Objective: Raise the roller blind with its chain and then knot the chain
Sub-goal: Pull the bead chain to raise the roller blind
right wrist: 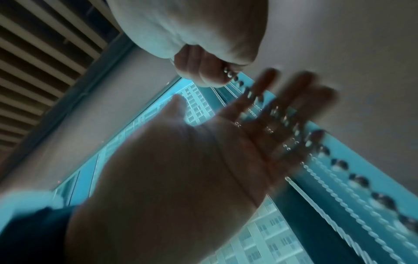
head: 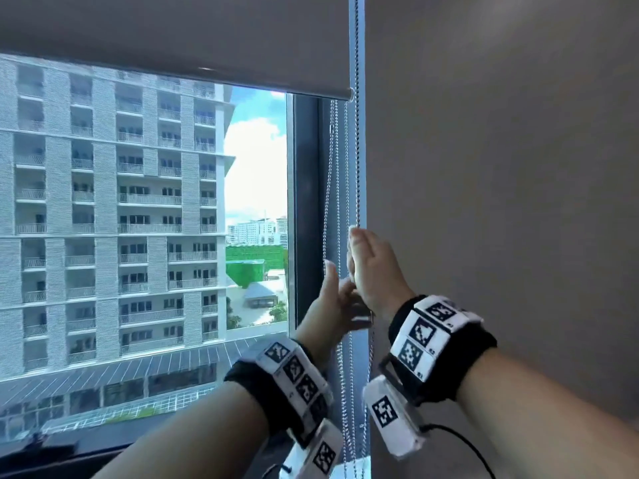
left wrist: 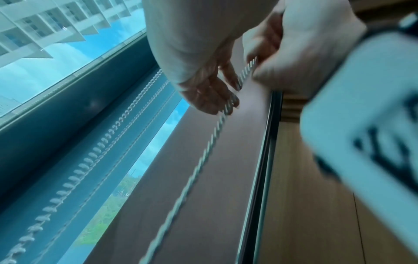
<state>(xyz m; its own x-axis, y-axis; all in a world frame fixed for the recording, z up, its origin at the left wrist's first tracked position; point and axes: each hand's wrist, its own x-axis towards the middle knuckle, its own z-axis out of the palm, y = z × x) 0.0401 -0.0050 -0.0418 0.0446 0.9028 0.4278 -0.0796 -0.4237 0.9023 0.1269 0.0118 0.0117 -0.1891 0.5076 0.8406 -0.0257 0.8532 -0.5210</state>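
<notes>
Right now the chain (head: pixel 358 150) is hanging in several strands at the right edge of the window, just beside the dark window frame (head: pixel 306 202). The roller blind (head: pixel 173 39) is sitting partly up, its bottom rail (head: pixel 242 81) crossing high on the glass, so by my reading you are mid-raise and the knot is not yet begun.

Your right hand (head: pixel 371 267) is gripping the strand that is running straight up past the end of the rail. Its fingers (right wrist: pixel 199 75) are curling tightly round the links, and the thumb is lying up along the chain. Your left hand (head: pixel 328 302) is waiting just below and to the left of it, holding nothing. The left fingers (left wrist: pixel 210 96) are lying nearly straight and slightly spread, their tips brushing the same strand below the right fist.

To do this step well:
- be pulling straight down along the strand, not out into the room, so the links are feeding cleanly
- be closing the left fingers on that same strand before the right hand is letting go
- be keeping off the loose neighbouring strands, which are hanging close enough to be caught by mistake
</notes>
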